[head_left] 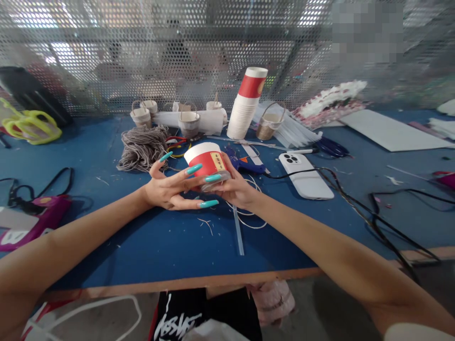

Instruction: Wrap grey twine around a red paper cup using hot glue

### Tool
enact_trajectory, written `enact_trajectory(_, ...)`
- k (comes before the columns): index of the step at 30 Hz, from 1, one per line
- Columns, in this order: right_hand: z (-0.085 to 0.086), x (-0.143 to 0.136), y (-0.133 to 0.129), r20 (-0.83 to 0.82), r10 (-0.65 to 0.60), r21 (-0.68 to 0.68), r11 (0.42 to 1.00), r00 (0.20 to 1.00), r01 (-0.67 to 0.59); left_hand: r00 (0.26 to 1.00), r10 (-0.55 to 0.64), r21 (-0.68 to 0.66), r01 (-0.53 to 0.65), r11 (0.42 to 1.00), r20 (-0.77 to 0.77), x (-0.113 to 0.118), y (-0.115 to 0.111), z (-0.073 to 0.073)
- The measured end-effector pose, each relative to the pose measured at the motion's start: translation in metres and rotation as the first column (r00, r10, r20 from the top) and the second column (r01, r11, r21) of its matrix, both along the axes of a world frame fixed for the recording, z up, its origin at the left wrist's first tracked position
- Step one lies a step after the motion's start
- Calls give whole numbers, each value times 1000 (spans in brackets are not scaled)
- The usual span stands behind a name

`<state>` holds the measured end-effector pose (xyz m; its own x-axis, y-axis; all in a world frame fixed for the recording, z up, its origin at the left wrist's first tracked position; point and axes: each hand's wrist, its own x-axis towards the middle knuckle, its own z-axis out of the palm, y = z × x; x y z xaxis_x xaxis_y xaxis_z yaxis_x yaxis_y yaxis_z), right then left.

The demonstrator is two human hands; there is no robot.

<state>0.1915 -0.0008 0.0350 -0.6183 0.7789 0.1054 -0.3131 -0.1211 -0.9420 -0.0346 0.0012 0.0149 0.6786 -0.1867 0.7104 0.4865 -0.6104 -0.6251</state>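
Over the blue table, a small red-and-white paper cup [201,158] is tilted sideways, with a yellow label facing up. My right hand [239,188] grips it from the right, its fingers around the lower end. Grey material [213,182] shows at that end, partly hidden by fingers. My left hand [170,189] has its fingers stretched and spread alongside the cup's lower side; its long turquoise nails reach across the cup. Whether the left fingertips press on it, I cannot tell. Behind the cup lies a blue glue gun [247,163]. A clear glue stick [238,232] lies below my right hand.
A bundle of grey cord [142,149] lies behind my left hand. A tall cup stack [243,113] stands among small handled baskets [189,124]. On the right are a white phone [309,177] and black cables [359,208]. A purple glue gun [42,220] lies at left.
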Motion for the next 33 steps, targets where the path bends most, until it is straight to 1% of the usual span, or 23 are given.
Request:
enact_trajectory(3, 3, 3, 2, -38, 79, -47, 996, 996, -81, 1000, -1, -25, 0, 1000, -9, -2, 2, -2)
enact_trajectory(5, 4, 5, 6, -60, 131, -35, 991, 990, -133, 1000, 1, -34, -2, 999, -29, -4, 2, -3)
enact_trajectory(6, 4, 6, 7, -68, 139, -22, 990, 988, -140, 999, -8, -32, 7, 999, -32, -4, 3, -3)
enact_trajectory(9, 2, 7, 10, -78, 154, 9, 988, 985, -154, 999, -43, -23, 44, 999, 27, -6, 6, -7)
enact_trajectory(12, 2, 6, 9, -48, 165, 30, 986, 985, -164, 991, -65, -31, 69, 997, 114, -6, 9, -13)
enact_trajectory(15, 2, 3, 6, -17, 108, 52, 993, 994, -107, 981, -94, -72, 108, 992, 171, -4, 8, -15)
enact_trajectory(18, -1, -1, 5, -16, 74, 67, 995, 997, -73, 975, -104, -141, 133, 981, 198, 1, 1, -12)
enact_trajectory(20, -4, -2, 6, -7, 58, 74, 996, 998, -57, 980, -100, -187, 132, 973, 171, 5, -3, -9)
enact_trajectory(23, -7, -2, 8, 13, 27, 79, 997, 1000, -27, 986, -109, -192, 132, 972, 124, 7, -5, -4)
enact_trajectory(26, -8, -1, 9, 0, 12, 79, 997, 1000, -12, 988, -115, -192, 133, 972, 104, 5, -5, -3)
enact_trajectory(29, -8, -1, 10, -33, -14, 75, 997, 999, 16, 992, -79, -232, 100, 968, 97, 2, -5, -4)
enact_trajectory(31, -8, -1, 10, -40, -32, 65, 997, 999, 34, 988, -45, -296, 88, 951, 149, 2, -5, -4)
enact_trajectory(33, -6, -2, 10, -40, -47, 57, 997, 998, 49, 966, -29, -372, 126, 920, 258, 5, -4, -5)
